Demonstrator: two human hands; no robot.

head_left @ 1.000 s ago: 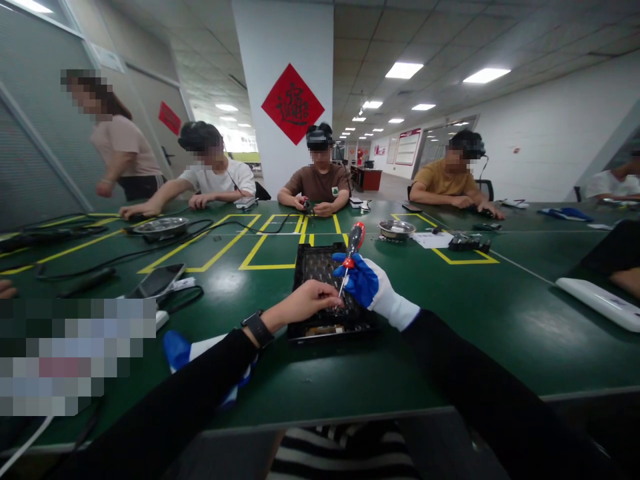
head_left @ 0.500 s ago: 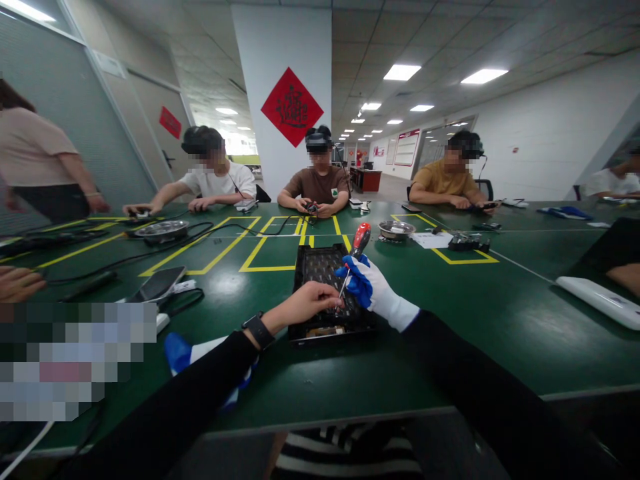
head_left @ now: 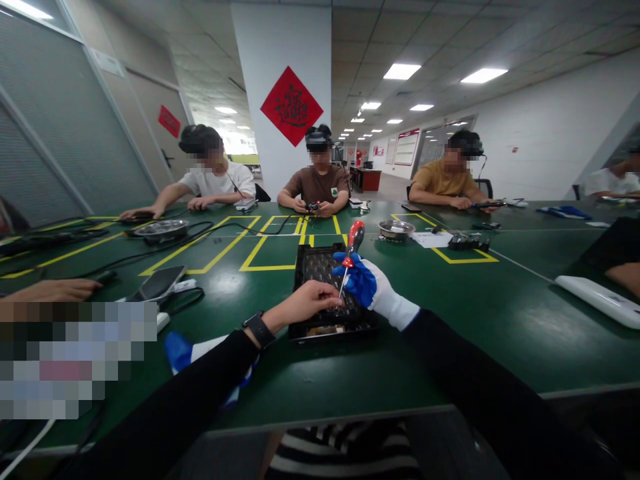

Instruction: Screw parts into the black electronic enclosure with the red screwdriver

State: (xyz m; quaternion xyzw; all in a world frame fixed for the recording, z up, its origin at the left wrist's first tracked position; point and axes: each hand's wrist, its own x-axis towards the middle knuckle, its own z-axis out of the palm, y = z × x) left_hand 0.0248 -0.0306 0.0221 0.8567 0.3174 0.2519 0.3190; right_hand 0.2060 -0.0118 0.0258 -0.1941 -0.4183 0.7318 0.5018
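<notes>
Surface [head_left: 450, 313]: green, marked with yellow lines, stretching out under and beyond both hands.
Co-workers: 3 people sit on the far side of the surface, well beyond the hands, each busy with their own small items.
Black device [head_left: 325, 287]: an open, flat black unit lying on the surface directly under both hands, its inside facing up.
Phone [head_left: 157, 283]: dark, lying well to the left of the left hand.
Metal dish [head_left: 396, 229]: beyond the right hand and to its right, well apart.
Right hand [head_left: 367, 287]: in a blue and white glove, fist closed round the screwdriver handle, above the device's right part.
Left hand [head_left: 305, 303]: bare, fingers pinched together close at the screwdriver tip, resting on the device; whether they hold anything cannot be told.
Screwdriver [head_left: 350, 253]: red and black handle tilted up and away, thin shaft pointing down into the device, just beside the left fingertips.
Watch [head_left: 259, 329]: black, on the left wrist.
</notes>
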